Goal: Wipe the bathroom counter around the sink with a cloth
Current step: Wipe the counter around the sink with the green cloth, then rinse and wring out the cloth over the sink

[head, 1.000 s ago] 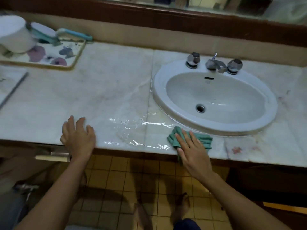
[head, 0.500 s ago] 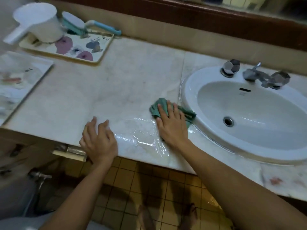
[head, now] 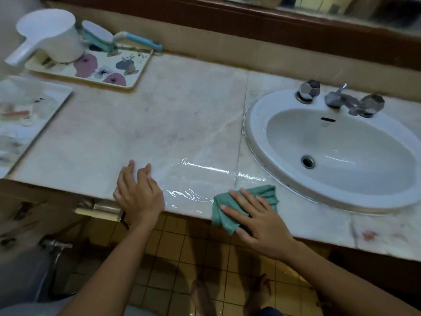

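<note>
Counter [head: 182, 124] of pale marble runs left to right, with a film of water [head: 200, 179] shining along its near edge. An oval white sink [head: 255, 133] is set into its right part. At the far left lies a flowered tray [head: 136, 82] with a white scoop [head: 52, 35] standing on it. The right hand [head: 262, 222] lies flat, its fingers straight and spread, pressing on the green cloth [head: 267, 193]. The cloth sits crumpled at the counter's near edge, just near and left of the sink rim, with one corner hanging over the edge. The left hand [head: 139, 192] rests on the near edge left of the water, fingers loosely extended and gripping nothing.
</note>
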